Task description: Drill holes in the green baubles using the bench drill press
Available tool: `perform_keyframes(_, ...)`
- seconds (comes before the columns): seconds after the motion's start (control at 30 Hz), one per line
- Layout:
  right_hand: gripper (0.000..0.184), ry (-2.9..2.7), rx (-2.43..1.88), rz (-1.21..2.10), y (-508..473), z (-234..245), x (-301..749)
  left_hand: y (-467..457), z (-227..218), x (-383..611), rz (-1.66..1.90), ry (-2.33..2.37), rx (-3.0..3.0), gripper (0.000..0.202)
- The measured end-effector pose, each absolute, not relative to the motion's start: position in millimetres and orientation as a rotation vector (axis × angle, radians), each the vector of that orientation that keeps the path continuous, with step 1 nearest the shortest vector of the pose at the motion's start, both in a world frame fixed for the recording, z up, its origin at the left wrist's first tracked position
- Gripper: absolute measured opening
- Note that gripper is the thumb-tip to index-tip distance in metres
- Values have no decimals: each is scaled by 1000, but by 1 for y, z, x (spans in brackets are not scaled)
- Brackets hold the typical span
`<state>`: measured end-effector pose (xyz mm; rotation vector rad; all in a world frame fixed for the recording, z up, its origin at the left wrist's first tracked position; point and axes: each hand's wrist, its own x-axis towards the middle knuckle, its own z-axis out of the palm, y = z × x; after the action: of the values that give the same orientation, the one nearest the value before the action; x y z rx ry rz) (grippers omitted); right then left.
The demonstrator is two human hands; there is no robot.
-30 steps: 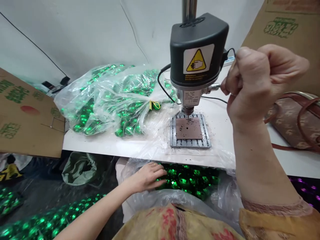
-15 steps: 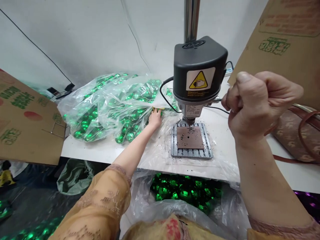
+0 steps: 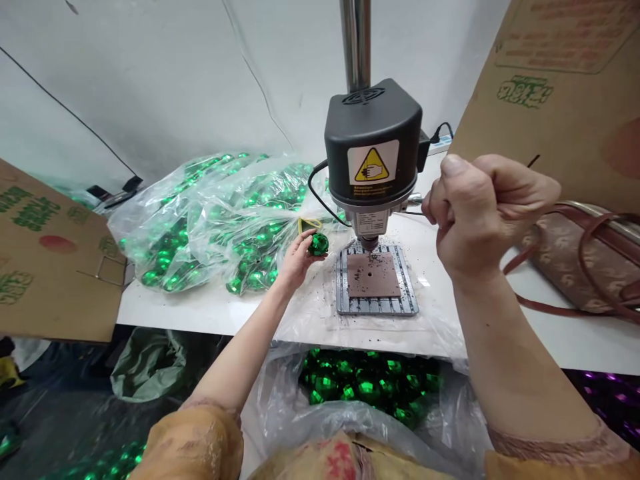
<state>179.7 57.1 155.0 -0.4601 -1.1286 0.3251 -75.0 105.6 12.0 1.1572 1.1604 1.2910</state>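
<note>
Green faceted ball (image 3: 319,245) held in half-curled left hand (image 3: 296,260), right hand (image 3: 483,217) fisted around drill lever (image 3: 415,199)

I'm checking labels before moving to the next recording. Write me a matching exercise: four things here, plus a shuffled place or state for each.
1. green faceted ball
2. right hand
3. brown square plate
4. patterned handbag

A. lying on the slotted metal base
B. on the white table, at the picture's right
C. held in the left hand
D. clenched beside the drill press

Pairs: 1-C; 2-D; 3-A; 4-B
</note>
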Motion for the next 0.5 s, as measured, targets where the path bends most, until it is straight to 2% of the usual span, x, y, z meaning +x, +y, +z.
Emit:
perform_keyframes(0.1, 48, -1122, -463, 323, 58, 155, 179, 81, 12, -65, 1256, 998, 1017, 51)
perform_keyframes(0.27, 53, -1119, -484, 276, 61, 153, 179, 71, -3, -42, 1237, 992, 1158, 62)
perform_keyframes(0.5, 56, -1170, -645, 207, 64, 146, 183, 79, -26, -15, 1218, 966, 1342, 67)
